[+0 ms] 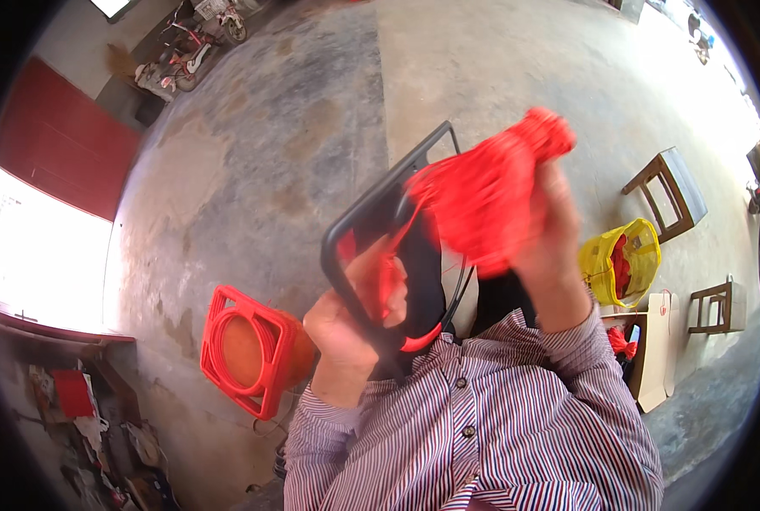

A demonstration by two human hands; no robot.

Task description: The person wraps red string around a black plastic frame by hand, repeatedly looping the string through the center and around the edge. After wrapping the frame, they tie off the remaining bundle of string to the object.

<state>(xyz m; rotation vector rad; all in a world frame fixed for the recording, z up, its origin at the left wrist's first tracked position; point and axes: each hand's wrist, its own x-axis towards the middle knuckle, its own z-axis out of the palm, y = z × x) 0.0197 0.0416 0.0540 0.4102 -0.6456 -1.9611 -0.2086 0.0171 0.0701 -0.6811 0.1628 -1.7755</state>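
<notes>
A dark, rounded frame (337, 232) leans tilted over my lap. My left hand (346, 328) is curled at its near-left edge, fingers closed inside the frame with red strands running past them. In my right hand (557, 234) is a thick bundle of red cord (490, 192), raised beside the frame's right side and smeared by motion. Loose strands stretch from the bundle toward my left fingers. What lies inside my left fingers is partly hidden.
A red plastic frame stool (265, 393) stands at my left. To the right are a yellow basket (599, 255) holding red material, an opened cardboard box (656, 366) and two small stools (685, 192). Bicycles (197, 51) are parked against the far-left wall.
</notes>
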